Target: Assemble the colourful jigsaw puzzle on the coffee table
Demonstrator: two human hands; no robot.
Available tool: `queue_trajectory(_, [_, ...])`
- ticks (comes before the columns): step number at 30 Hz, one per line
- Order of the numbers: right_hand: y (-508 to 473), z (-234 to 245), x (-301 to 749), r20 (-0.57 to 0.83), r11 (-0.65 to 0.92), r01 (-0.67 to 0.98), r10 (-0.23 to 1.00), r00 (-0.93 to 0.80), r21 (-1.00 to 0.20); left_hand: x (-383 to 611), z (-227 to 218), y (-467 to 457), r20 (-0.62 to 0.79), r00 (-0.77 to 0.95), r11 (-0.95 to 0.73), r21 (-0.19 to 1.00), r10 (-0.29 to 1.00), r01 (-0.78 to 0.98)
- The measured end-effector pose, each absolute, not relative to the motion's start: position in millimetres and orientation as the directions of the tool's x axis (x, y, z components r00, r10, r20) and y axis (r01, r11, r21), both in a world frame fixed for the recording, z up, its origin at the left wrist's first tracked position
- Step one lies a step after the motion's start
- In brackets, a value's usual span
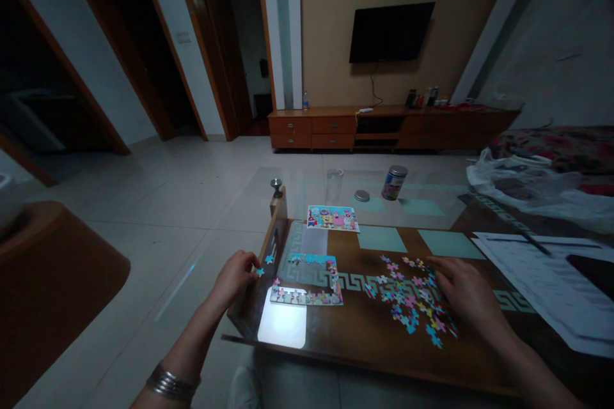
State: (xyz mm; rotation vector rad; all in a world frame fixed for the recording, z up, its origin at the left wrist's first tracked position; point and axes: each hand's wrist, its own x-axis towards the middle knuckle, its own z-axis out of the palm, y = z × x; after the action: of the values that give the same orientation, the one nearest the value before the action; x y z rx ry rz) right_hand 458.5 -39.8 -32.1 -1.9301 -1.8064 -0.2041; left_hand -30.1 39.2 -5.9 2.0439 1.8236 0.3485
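My left hand [237, 276] is at the table's left edge, fingers curled together with a blue jigsaw piece [259, 272] at the fingertips. Just beyond lies another blue jigsaw piece [269, 259]. A partly joined jigsaw border [300, 297] lies to the right of that hand, with joined pieces along its top, right and bottom sides. My right hand [463, 284] rests over the right side of a loose pile of jigsaw pieces [410, 297], its fingers stretched out and apart. A colourful cartoon picture card [333, 218] lies behind the border.
On the glass-topped table [355, 345] stand a clear jar [334, 185], a round lid [362, 195] and a printed tin [394, 183]. Papers [542, 275], a pen [535, 244], a dark phone [592, 275] and a plastic bag [522, 188] lie on the right.
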Motion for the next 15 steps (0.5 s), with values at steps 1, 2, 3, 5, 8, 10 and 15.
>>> queue_trajectory(1, [-40,-32,458,0.43,-0.004,0.97,0.896,0.111,-0.242,-31,-6,39,-0.061,0.133,-0.094,0.436,0.989,0.895])
queue_trajectory(2, [-40,-32,458,0.432,-0.003,0.97,0.895,0.11,-0.242,-31,-6,40,-0.058,0.138,-0.1,0.436,0.989,0.894])
queue_trajectory(3, [-40,-32,458,0.432,-0.005,0.97,0.895,0.113,-0.242,-31,-6,40,-0.056,0.143,-0.105,0.436,0.988,0.894])
queue_trajectory(5, [-39,-33,458,0.429,-0.014,0.971,0.896,0.118,-0.239,-31,-6,41,-0.053,0.146,-0.108,0.437,0.988,0.893])
queue_trajectory(8, [-39,-35,459,0.428,-0.019,0.974,0.896,0.117,-0.226,-28,-6,42,-0.005,0.158,-0.139,0.445,0.987,0.885])
queue_trajectory(10, [-39,-36,459,0.432,-0.019,0.976,0.895,0.114,-0.217,-23,-7,42,0.058,0.178,-0.185,0.448,0.982,0.875])
queue_trajectory(15, [-39,-34,456,0.437,0.003,0.975,0.894,0.096,-0.22,-5,-10,44,0.093,0.194,-0.215,0.407,0.977,0.888])
